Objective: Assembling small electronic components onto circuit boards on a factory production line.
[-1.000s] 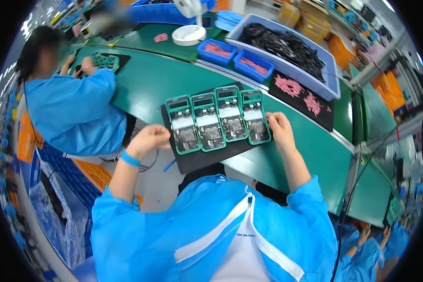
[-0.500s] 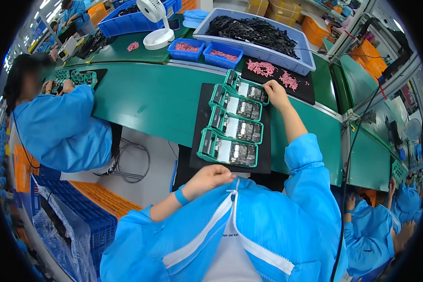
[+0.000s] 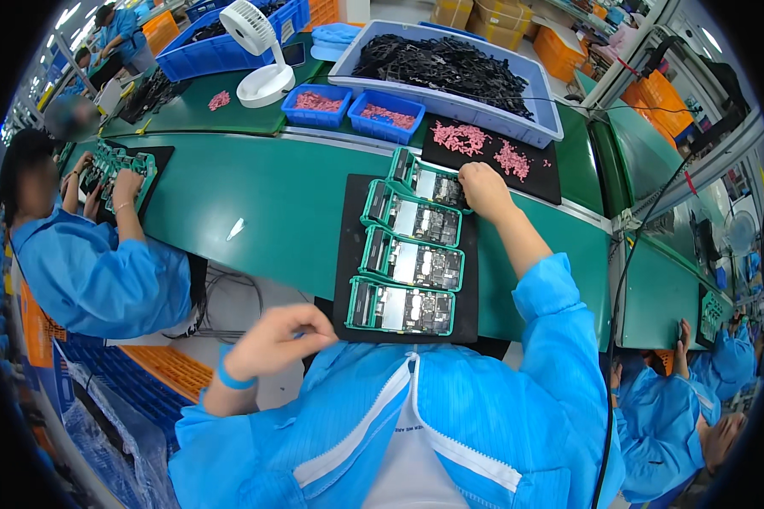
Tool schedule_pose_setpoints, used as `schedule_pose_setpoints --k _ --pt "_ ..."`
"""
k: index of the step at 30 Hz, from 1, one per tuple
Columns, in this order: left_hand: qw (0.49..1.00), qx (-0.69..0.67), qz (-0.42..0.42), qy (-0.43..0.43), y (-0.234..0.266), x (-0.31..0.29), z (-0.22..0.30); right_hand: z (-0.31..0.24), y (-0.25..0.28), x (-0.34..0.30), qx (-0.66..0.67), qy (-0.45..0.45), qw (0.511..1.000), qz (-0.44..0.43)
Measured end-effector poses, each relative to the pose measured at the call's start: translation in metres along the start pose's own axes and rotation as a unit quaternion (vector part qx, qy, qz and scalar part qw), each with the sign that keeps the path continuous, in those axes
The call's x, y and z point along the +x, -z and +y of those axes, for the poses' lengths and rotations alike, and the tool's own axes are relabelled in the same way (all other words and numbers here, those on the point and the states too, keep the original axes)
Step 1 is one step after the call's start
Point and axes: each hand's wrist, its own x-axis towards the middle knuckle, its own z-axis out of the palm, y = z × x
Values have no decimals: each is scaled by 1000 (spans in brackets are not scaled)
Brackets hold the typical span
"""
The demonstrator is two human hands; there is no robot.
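Note:
Four green frames in a column, each with a dark circuit board and a silvery plate, lie on a black mat (image 3: pixel 341 314) in front of me; the nearest frame (image 3: pixel 402 307) is by my body. My right hand (image 3: pixel 487 192) is at the right end of the farthest frame (image 3: pixel 428 183), fingertips pinched together; whatever is between them is hidden. My left hand (image 3: pixel 282 339), with a blue wristband (image 3: pixel 236 378), hangs left of the mat's near corner, apart from the frames. Its fingers are curled together, and I cannot make out anything in them.
Pink bits lie on a black pad (image 3: pixel 539 188) and in two blue bins (image 3: pixel 316 106). Behind stands a large tub (image 3: pixel 450 89) of black parts. A white fan (image 3: pixel 265 55) is farther left. A co-worker (image 3: pixel 93 263) handles green frames at left. A white scrap (image 3: pixel 236 228) shows over the green table.
My left hand has moved left and away from my jacket front. The view has shifted, and a white scrap now shows at left. My right hand stays at the farthest frame.

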Motion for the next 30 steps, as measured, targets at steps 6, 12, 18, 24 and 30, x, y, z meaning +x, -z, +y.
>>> schedule_pose_setpoints --k 6,12,18,24,30 --pt "955 182 85 -219 30 2 101 2 6 6 -59 57 996 -26" --pt "838 404 114 -349 28 90 152 5 3 -6 -47 64 997 14" --pt "840 438 22 -321 -1 223 90 3 7 -15 -14 73 996 38" --pt "807 523 -62 -269 -29 282 4 -4 0 -34 54 -9 997 62" --pt "760 579 -25 -294 -31 291 -15 -5 -11 -44 90 -34 987 125"
